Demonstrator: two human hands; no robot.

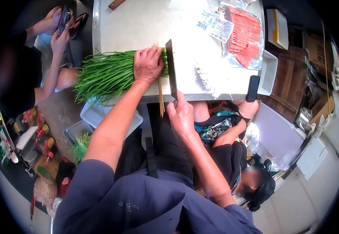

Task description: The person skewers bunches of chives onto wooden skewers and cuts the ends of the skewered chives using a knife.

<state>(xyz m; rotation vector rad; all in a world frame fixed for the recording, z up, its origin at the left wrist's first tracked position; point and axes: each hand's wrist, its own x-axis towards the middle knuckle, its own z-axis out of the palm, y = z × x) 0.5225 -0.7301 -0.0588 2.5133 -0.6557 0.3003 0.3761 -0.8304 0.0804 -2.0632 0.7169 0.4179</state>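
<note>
A large bundle of long green chives [109,74] lies across the near left part of the white table [138,23]. My left hand [149,64] presses down on it near its right end, fingers curled over the stalks. In my right hand [182,117] is the handle of a cleaver [171,68], its blade upright and seen nearly edge-on, close beside the left fingers. Thin wooden skewers [161,99] stick out over the table edge below the left hand. To the right of the blade lies a whitish pile [206,80], partly washed out by glare.
Sliced red meat [245,33] on a foil tray and a printed label sheet [215,25] lie at the right. A phone [253,89] is at the near right corner. Below are a plastic bin [95,113] and more greens [82,144]. Seated people are at left and right.
</note>
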